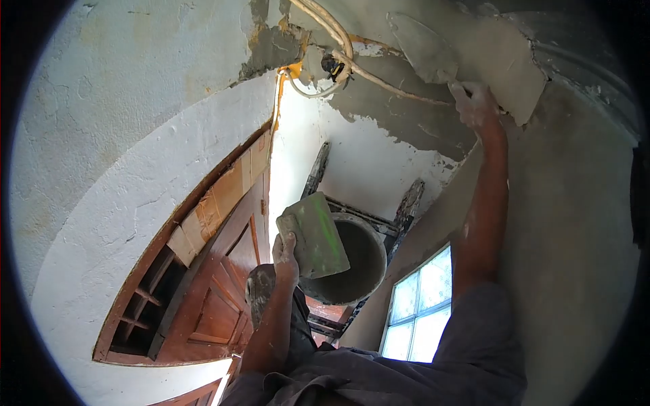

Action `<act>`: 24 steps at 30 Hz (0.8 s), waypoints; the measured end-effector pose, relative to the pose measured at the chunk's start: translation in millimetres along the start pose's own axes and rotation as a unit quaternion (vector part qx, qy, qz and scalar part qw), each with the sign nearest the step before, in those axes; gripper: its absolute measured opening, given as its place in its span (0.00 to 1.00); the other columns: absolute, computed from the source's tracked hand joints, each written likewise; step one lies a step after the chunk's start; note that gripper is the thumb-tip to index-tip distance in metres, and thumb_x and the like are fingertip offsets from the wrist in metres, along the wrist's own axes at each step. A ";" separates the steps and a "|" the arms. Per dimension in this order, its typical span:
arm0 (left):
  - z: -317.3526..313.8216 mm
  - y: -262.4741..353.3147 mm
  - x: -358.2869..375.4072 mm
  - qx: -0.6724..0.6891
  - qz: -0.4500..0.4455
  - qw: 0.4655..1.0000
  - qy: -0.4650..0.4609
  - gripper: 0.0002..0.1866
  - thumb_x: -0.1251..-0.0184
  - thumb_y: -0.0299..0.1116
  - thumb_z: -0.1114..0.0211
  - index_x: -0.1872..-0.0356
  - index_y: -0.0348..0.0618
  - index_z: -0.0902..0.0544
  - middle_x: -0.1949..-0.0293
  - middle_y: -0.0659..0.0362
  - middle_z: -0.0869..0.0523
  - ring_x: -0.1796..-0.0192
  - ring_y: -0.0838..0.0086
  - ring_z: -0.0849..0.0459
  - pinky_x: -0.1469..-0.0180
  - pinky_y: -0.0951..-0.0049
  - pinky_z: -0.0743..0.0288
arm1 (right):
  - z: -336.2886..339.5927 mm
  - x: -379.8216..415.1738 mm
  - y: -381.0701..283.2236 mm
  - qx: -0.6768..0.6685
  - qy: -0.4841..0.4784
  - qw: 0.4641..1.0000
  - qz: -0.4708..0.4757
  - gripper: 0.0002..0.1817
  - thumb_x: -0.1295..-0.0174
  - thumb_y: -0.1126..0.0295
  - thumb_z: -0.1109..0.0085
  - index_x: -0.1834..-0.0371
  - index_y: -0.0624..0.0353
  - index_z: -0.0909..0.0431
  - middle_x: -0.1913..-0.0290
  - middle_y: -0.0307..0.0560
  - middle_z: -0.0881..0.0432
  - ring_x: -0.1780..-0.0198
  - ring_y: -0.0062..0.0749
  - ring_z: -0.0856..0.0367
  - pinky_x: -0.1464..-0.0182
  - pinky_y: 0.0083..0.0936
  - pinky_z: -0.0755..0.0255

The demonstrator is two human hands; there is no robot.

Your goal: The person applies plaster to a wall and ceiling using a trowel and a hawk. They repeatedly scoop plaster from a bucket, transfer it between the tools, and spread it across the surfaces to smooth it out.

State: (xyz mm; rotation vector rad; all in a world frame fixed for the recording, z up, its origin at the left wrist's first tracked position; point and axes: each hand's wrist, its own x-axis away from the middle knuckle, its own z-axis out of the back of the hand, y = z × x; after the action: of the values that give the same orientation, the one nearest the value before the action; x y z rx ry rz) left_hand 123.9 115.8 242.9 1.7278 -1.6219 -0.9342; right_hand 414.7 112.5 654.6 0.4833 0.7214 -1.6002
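My left hand grips the handle of a plastering float, a rectangular board with grey mortar smears and green streaks. The float is tilted over the left part of the bucket, which is grey with mortar inside. Raised to the upper right, my right hand is closed round the handle of a pointing trowel. The trowel's grey, mortar-coated blade lies close against the wet plaster and points up and left.
A ladder stands below, around the bucket. Loose cables hang from a hole in the wall left of the trowel. A wooden door with cardboard above it is at left, a bright window lower right.
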 end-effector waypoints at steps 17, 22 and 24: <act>11.3 -8.5 -6.3 0.026 0.002 1.000 0.001 0.22 0.27 0.45 0.41 0.45 0.36 0.25 0.55 0.56 0.19 0.54 0.73 0.20 0.48 0.71 0.26 | -25.1 -32.3 -38.5 0.042 0.023 0.997 -0.064 0.26 0.34 0.52 0.55 0.57 0.66 0.17 0.59 0.70 0.18 0.54 0.65 0.18 0.50 0.49 0.26; 12.5 -3.9 -10.5 0.028 0.024 0.999 0.008 0.23 0.27 0.46 0.41 0.45 0.36 0.24 0.55 0.56 0.19 0.54 0.73 0.21 0.48 0.71 0.27 | -27.7 -9.5 -51.3 0.066 0.068 0.994 -0.055 0.26 0.34 0.52 0.53 0.54 0.66 0.18 0.54 0.68 0.18 0.49 0.60 0.18 0.45 0.44 0.26; 13.2 -4.8 -7.1 0.011 0.025 1.000 0.008 0.23 0.27 0.46 0.41 0.45 0.36 0.24 0.55 0.56 0.19 0.54 0.72 0.21 0.48 0.70 0.27 | -53.3 -14.9 -66.6 0.073 0.048 0.996 -0.003 0.26 0.34 0.50 0.52 0.54 0.65 0.18 0.52 0.69 0.19 0.48 0.61 0.19 0.44 0.45 0.26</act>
State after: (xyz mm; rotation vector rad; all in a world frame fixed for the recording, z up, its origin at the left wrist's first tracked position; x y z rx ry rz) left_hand 115.9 123.9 232.1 1.6975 -1.6638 -0.8796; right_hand 346.7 163.5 638.3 0.6693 0.6811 -1.6520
